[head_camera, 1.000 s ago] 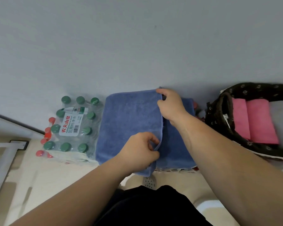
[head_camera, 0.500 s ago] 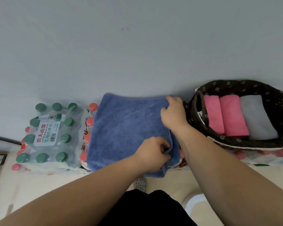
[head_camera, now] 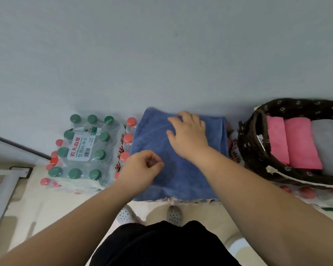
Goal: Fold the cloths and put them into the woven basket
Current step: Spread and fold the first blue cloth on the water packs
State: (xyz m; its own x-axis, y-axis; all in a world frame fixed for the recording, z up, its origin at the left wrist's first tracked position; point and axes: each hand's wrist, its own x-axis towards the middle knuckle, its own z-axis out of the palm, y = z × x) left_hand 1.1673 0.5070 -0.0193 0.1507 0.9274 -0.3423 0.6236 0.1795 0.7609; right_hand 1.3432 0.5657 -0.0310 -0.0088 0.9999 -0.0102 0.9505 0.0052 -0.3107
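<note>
Head view, and the fold is down now. The edge both hands were carrying across half a second ago is lying flat, and the blue cloth [head_camera: 181,179] is sitting doubled on top of the red-capped water bottles [head_camera: 128,138].

The right hand [head_camera: 188,135] is no longer gripping that edge. It is pressing on the far part of the cloth with fingers spread and flat, smoothing it.

The left hand [head_camera: 140,169] is working just nearer the person, to the right hand's left, over the cloth's near-left part. Its fingers are curling in, and I cannot tell whether they are pinching fabric.

Off to the right hand's right, well apart, the woven basket [head_camera: 253,150] is waiting. Two pink cloths [head_camera: 300,144] and a grey cloth [head_camera: 329,143] are lying folded side by side inside it.

So this fold is looking finished. I'm judging that one more fold, or the carry across to the basket, is coming next.
</note>
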